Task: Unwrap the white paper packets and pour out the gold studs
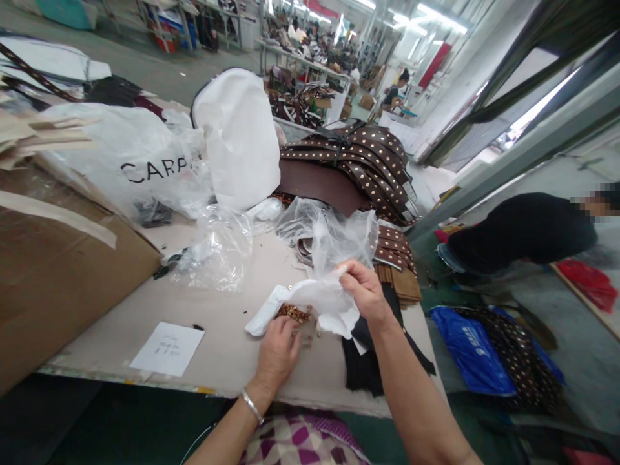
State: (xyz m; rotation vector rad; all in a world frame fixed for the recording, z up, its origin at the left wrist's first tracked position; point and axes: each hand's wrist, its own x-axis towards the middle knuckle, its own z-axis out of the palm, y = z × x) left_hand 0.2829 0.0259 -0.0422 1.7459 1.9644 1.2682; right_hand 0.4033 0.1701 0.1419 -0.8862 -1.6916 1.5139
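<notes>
My right hand (365, 290) pinches the upper edge of a crumpled white bag or sheet (334, 300), holding it up off the table. Small shiny copper-coloured pieces (293, 313), like metal studs, lie in a heap at its opening. Against the near side of that heap is my left hand (279, 352), palm down; its fingertips are blurred and partly hidden, so their grip is unclear. A clear plastic bag (334, 236) rises just behind the white one. Black fabric pieces (361, 368) lie under and beside my right forearm.
A large cardboard box (72, 258) stands at left, near a handwritten paper note (167, 349). Further back are a clear bag (217, 248), a white padded piece (239, 139) and studded brown straps (353, 155). At right, a person in black (523, 229) bends over, near a blue bag (475, 349).
</notes>
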